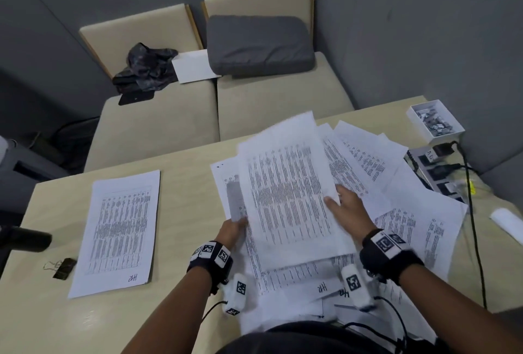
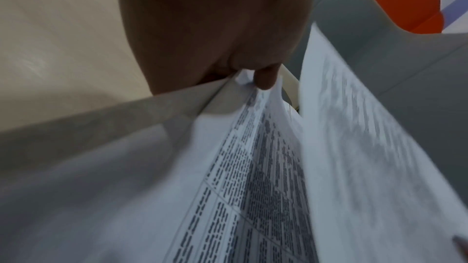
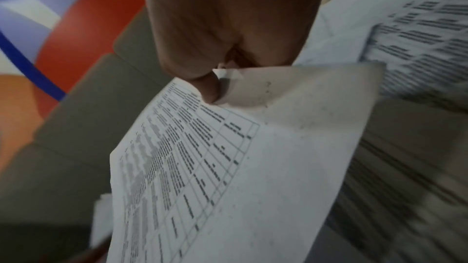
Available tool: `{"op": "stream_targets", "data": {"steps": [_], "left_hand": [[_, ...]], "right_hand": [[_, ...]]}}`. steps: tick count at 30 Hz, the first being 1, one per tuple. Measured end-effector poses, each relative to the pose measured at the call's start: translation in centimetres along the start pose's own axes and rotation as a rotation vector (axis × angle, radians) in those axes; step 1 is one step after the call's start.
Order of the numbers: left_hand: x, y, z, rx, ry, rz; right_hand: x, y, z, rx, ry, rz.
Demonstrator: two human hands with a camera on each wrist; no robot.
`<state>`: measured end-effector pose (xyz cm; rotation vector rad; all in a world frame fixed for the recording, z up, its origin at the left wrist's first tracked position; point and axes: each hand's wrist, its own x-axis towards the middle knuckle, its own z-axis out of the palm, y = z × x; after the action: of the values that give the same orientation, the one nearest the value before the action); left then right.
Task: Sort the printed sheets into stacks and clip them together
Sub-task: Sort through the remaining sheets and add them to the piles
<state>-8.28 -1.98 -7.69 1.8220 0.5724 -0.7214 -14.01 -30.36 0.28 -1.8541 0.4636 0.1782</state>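
Left hand (image 1: pixel 230 230) pinches the left edge of a lower printed sheet (image 1: pixel 230 198); right hand (image 1: pixel 346 205) pinches the right edge of the top sheet (image 1: pixel 285 198), thumb on its face, lifting it off the pile (image 1: pixel 396 212). The pile, taken as landmark, lies fanned and unsorted across the table (image 1: pixel 184 169). Left of the pile: one started stack (image 1: pixel 119 229), marked "HR" at its near edge, unclipped. Further left of that stack: a loose binder clip (image 1: pixel 63 267). Beyond the pile, at the far right corner: a box (image 1: pixel 434 121) of clips. Judged progress: early; one stack begun, most sheets still to sort, no stack clipped. How many sheets the stack holds cannot be told; the print is too blurred to read; the pile's near edge is hidden by the person's body.
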Motion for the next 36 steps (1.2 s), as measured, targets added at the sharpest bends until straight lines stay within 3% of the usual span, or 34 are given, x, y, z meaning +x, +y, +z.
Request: {"op": "stream_targets", "data": {"steps": [2,5,7,10,11,13,15,16,19,25,29,33,36], "left_hand": [[-0.4,0.0,-0.1,-0.162,-0.074,-0.035],[-1.0,0.4,0.2,-0.249,-0.226,0.026],[-1.4,0.7,0.6,-0.088,-0.194,0.089],[-1.8,1.4,2.0,0.357,-0.031,0.244],[-2.2,1.7,2.5,0.447,0.007,0.292],[-3.4,3.3,3.0,0.436,0.035,0.402],[-5.2,5.8,3.0,0.286,0.005,0.505],[-6.2,7.3,2.8,0.170,-0.023,0.544],[-9.6,11.8,1.8,-0.118,-0.090,0.678],[-13.2,17.2,0.2,-0.367,-0.168,0.853],[-12.2,16.2,-0.6,-0.439,-0.167,0.829],[-11.6,13.9,-0.4,-0.314,-0.123,0.736],[-11.9,13.5,-0.3,-0.278,-0.116,0.744]], "right_hand": [[0.7,3.2,0.2,-0.159,0.003,0.102],[1.0,6.4,0.7,-0.295,-0.033,0.163],[0.6,7.2,1.3,-0.392,-0.159,0.207],[0.2,7.3,2.2,-0.563,-0.440,0.192],[0.4,7.2,2.2,-0.575,-0.433,0.167],[1.4,6.5,1.4,-0.517,-0.222,0.143],[2.2,4.9,-0.1,-0.289,0.045,0.135],[2.3,3.3,-0.9,-0.102,0.094,0.138],[2.1,-2.5,-3.2,0.433,-0.034,0.020],[0.5,-10.4,-5.7,0.183,-0.047,-0.346],[0.4,-9.9,-5.4,0.206,-0.011,-0.336],[0.1,-8.2,-4.3,0.248,-0.016,-0.252],[-0.3,-7.9,-3.7,0.276,0.007,-0.239]]}}
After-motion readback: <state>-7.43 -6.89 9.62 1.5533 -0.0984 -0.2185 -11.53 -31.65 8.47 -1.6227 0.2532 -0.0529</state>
